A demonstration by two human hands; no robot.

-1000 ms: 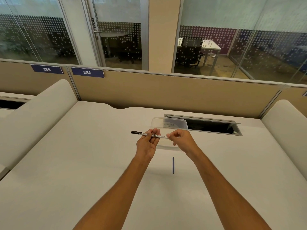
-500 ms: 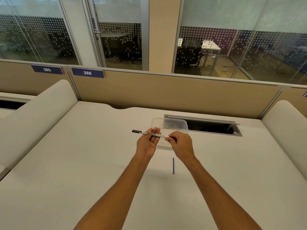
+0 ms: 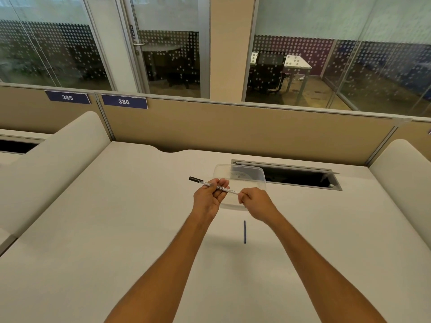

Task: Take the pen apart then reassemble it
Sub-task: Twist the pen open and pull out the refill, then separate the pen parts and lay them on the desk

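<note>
A pen is being held above the desk between both hands.

The white pen barrel (image 3: 222, 187) is being gripped by the left hand (image 3: 211, 198) around its middle, fingers curled over it; its right end is being pinched by the right hand (image 3: 255, 202), fingers closed around that tip; the black end of the pen is pointing left past the left hand; a clear plastic container (image 3: 241, 177) is lying on the desk (image 3: 116, 217) just behind the pen; a thin dark blue rod (image 3: 245, 231) is lying on the desk nearer than the pen, below the right hand, apart from both hands.
</note>
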